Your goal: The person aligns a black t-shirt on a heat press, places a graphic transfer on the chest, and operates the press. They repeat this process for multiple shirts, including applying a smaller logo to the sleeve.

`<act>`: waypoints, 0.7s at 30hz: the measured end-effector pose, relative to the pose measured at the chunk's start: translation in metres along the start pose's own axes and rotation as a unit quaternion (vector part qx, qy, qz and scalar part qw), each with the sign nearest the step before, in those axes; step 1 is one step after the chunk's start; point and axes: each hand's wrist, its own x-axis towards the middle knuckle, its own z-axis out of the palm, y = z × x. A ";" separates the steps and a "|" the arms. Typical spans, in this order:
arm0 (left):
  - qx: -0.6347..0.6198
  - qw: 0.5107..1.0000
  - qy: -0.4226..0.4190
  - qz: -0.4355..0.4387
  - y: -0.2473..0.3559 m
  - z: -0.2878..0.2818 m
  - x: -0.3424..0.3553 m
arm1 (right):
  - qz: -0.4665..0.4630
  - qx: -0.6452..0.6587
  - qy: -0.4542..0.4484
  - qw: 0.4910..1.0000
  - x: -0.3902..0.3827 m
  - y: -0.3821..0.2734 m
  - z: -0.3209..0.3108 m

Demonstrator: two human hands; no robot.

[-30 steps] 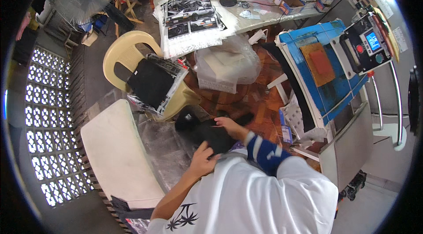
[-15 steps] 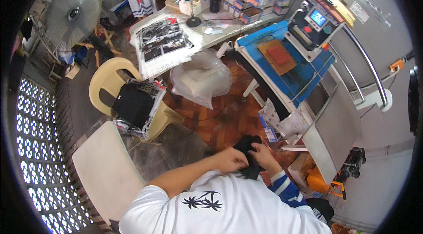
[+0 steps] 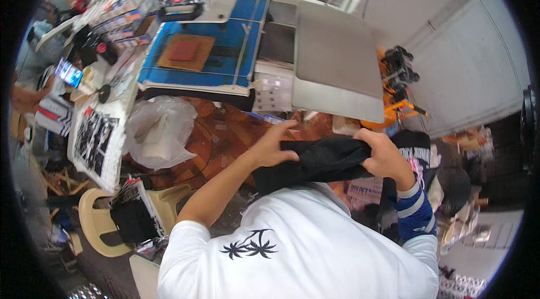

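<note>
– From your end, where is the black cloth?

– On my feed the black cloth point(image 3: 332, 158) is stretched sideways just in front of the white shirt point(image 3: 315, 243), above the wooden floor point(image 3: 216, 136). It's apart from the blue board point(image 3: 239, 40) and the chair point(image 3: 93, 214).

– And the hands?

– The right hand point(image 3: 388, 155) grasps the right end, thumb on the near side, fingers over the far edge. The left hand point(image 3: 271, 150) is at the other end, with thumb and forefinger spread apart. I see the thumb against the fabric but no pinch; its lower fingers I can't make out.

– How would it handle for you?

– Light and limp, I'd judge, from those loose folds along the middle. I'd expect fair grip on bare skin and little risk of damage. The nuisance would be layers bunching and sliding over one another.

– So where would you take hold?

– Both ends, by the edges, thumbs on top. I'd avoid the middle: grabbing there would only crumple it more.
</note>
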 end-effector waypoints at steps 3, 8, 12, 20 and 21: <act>0.133 0.980 -0.118 0.089 -0.017 0.063 0.019 | -0.013 0.057 -0.011 0.998 0.009 -0.015 -0.009; 0.042 0.997 0.034 -0.048 0.006 0.017 0.041 | -0.008 -0.124 0.247 0.961 -0.011 0.063 -0.054; 0.324 0.945 -0.049 -0.013 0.097 -0.011 0.089 | 0.169 0.094 0.248 0.949 -0.016 0.121 -0.083; 0.237 0.971 -0.041 -0.010 0.158 -0.103 0.204 | 0.182 -0.022 0.398 0.899 -0.003 0.218 -0.194; 0.240 0.970 0.000 0.022 0.170 -0.109 0.232 | 0.229 -0.061 0.429 0.871 0.013 0.221 -0.217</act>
